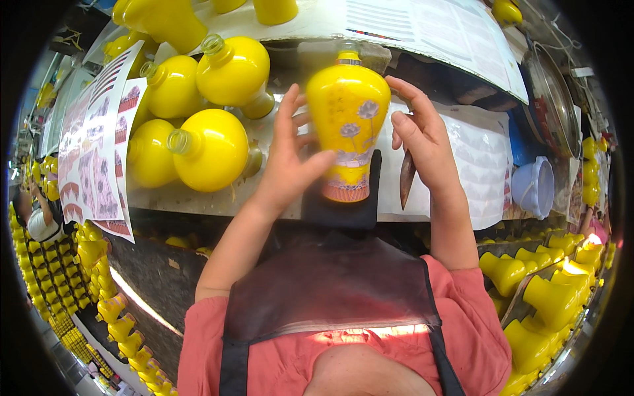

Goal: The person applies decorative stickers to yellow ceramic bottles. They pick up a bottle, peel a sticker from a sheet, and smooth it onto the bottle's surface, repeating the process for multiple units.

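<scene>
A yellow bottle-shaped vase (347, 99) with purple flowers, a pink patterned base band and a clear neck is in front of me, over a black cloth (378, 204). At its left side is my left hand (287, 155), open with the fingers spread. Its thumb overlaps the lower part of the vase; whether it presses on it I cannot tell. My right hand (426, 138) is by the vase's right shoulder, fingers curled. From its palm a thin brown pointed blade-like tool (407, 181) hangs down.
Several plain yellow round bottles (211, 150) stand left, beside printed decal sheets (99, 152). White paper sheets (472, 165) lie right, near a pale blue bucket (533, 188). A raised white-covered shelf (436, 33) runs behind. Rows of yellow vessels (548, 297) fill the lower right.
</scene>
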